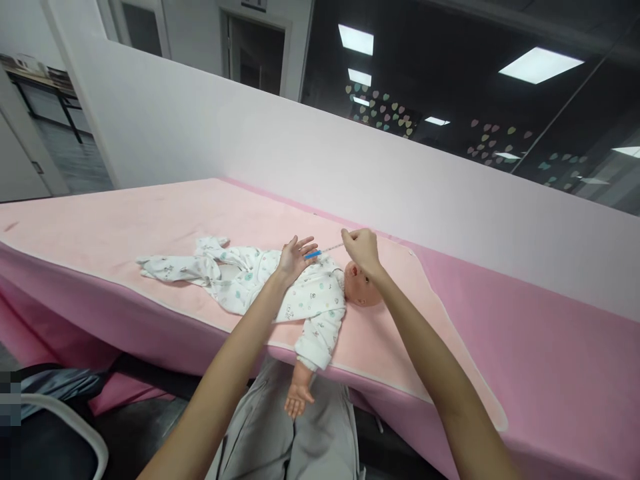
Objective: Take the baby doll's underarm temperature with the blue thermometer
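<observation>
My right hand is closed in a pinch on one end of a thin stick with markings, which looks like a glass thermometer. Its other end is a blue part that crosses the fingers of my left hand. That left hand is palm up with its fingers spread. Both hands are over a baby doll lying on its back in a white printed sleepsuit. The doll's head is just below my right hand, partly hidden by my forearm. One doll arm hangs over the table's front edge.
A peach mat lies under the doll on a table with a pink cover. A low white wall with dark glass above runs behind. At the lower left stands a chair.
</observation>
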Demonstrator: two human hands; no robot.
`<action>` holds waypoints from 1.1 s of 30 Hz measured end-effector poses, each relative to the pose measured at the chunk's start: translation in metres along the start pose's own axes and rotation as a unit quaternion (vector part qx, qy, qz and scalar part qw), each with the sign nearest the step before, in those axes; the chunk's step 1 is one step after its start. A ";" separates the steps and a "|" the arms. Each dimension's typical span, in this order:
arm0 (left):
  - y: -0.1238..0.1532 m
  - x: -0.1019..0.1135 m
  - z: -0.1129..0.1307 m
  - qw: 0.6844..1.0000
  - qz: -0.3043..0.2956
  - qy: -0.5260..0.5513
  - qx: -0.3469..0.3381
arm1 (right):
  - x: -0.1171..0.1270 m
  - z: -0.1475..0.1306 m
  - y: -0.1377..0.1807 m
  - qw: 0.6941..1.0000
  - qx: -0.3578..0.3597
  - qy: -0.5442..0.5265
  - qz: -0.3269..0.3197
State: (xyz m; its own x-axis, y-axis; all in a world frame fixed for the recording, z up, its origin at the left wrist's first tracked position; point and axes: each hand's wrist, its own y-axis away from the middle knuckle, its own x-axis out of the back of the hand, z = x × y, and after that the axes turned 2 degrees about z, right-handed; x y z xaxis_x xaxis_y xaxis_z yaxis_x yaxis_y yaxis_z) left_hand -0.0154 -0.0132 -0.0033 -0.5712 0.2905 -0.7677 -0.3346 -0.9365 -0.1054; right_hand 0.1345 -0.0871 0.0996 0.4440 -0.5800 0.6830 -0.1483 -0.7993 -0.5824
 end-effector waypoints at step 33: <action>-0.007 0.007 -0.015 0.985 0.002 -0.165 -0.042 | 0.059 -0.006 -0.048 0.979 -0.054 0.187 -0.064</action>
State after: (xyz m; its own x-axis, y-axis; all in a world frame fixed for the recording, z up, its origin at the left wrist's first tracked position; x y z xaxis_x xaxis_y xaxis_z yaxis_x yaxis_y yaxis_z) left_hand -0.0054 -0.0081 -0.0174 -0.7901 0.3215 -0.5218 -0.2757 -0.9468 -0.1659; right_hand 0.1625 -0.0837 0.1707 0.1139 -0.4747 0.8727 -0.2149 -0.8694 -0.4448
